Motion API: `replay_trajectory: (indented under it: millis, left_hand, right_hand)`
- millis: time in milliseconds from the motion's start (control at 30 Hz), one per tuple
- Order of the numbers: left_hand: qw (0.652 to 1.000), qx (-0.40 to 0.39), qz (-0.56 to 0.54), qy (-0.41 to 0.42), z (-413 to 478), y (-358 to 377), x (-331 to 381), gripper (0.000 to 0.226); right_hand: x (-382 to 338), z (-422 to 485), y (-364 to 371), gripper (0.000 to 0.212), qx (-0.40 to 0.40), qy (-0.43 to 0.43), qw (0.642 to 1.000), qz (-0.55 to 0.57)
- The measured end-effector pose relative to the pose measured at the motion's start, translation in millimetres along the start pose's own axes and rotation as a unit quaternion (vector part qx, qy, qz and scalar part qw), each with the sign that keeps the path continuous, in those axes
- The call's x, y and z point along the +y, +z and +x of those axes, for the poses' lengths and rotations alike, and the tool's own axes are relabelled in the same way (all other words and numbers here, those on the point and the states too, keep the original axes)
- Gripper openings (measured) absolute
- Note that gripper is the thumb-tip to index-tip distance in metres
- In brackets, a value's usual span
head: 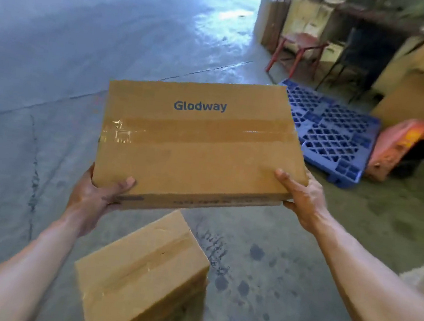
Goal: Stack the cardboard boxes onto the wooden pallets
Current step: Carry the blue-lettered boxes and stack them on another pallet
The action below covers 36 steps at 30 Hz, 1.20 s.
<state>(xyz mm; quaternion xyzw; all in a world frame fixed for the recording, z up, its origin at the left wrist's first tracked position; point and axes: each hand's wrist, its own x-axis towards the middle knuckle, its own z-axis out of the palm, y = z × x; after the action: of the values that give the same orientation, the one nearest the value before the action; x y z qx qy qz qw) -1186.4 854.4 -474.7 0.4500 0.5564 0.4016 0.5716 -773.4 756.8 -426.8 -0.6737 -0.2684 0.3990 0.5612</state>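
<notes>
Hands: left hand (92, 198), right hand (302, 196) grip "Glodway" box (197, 142).

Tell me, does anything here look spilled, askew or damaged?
Dark wet-looking spots mark the grey concrete floor beside the taped brown cardboard box lying there, like a spill. The blue plastic lattice pallet lies askew.

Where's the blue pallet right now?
Head view, right of centre: the blue pallet lies flat on the floor just beyond the held Glodway box, with an orange sack beside its right edge.
</notes>
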Motion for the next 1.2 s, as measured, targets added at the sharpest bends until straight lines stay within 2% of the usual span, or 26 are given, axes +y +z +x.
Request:
replay_trajectory:
  millis: [100, 233, 433, 467, 567, 633, 767, 833, 867, 967, 1067, 1200]
  left_hand:
    - [0.997, -0.08, 0.012, 0.015, 5, -12, 23, 0.098]
    - [0.985, -0.166, 0.045, 0.028, -9, 6, 47, 0.107]
    - [0.955, -0.285, 0.083, 0.032, -63, 69, 44, 0.109]
    - [0.95, -0.3, 0.087, 0.027, -74, 80, 41, 0.107]
    - [0.934, -0.343, 0.101, 0.023, -107, 110, 27, 0.105]
    - [0.92, -0.374, 0.119, 0.027, -127, 128, 14, 0.108]
    - [0.896, -0.419, 0.149, 0.004, -166, 157, -19, 0.105]
    - [0.884, -0.436, 0.169, -0.008, -187, 169, -37, 0.099]
    - [0.879, -0.441, 0.179, -0.012, -198, 174, -46, 0.099]
    - [0.867, -0.453, 0.206, -0.03, -228, 187, -79, 0.102]
    - [0.857, -0.457, 0.233, -0.048, -256, 197, -112, 0.107]
    - [0.853, -0.447, 0.263, -0.06, -288, 211, -151, 0.111]
  right_hand:
    - [-10, -66, -12, 0.045, 0.082, -0.016, 0.996, 0.011]
    - [-16, -163, -39, 0.056, 0.183, -0.014, 0.983, 0.027]
    - [-2, -291, -92, 0.114, 0.316, 0.012, 0.949, 0.012]
    - [2, -310, -100, 0.117, 0.335, 0.022, 0.942, 0.008]
    - [19, -365, -124, 0.106, 0.385, 0.035, 0.922, 0.015]
    - [35, -399, -137, 0.111, 0.415, 0.046, 0.908, 0.029]
    - [74, -458, -162, 0.095, 0.45, 0.056, 0.889, 0.063]
    - [94, -486, -170, 0.094, 0.473, 0.08, 0.874, 0.08]
    - [104, -498, -174, 0.099, 0.484, 0.085, 0.866, 0.089]
    - [137, -530, -188, 0.132, 0.498, 0.118, 0.853, 0.1]
    - [165, -556, -207, 0.124, 0.493, 0.158, 0.846, 0.128]
    - [211, -573, -247, 0.138, 0.491, 0.203, 0.835, 0.141]
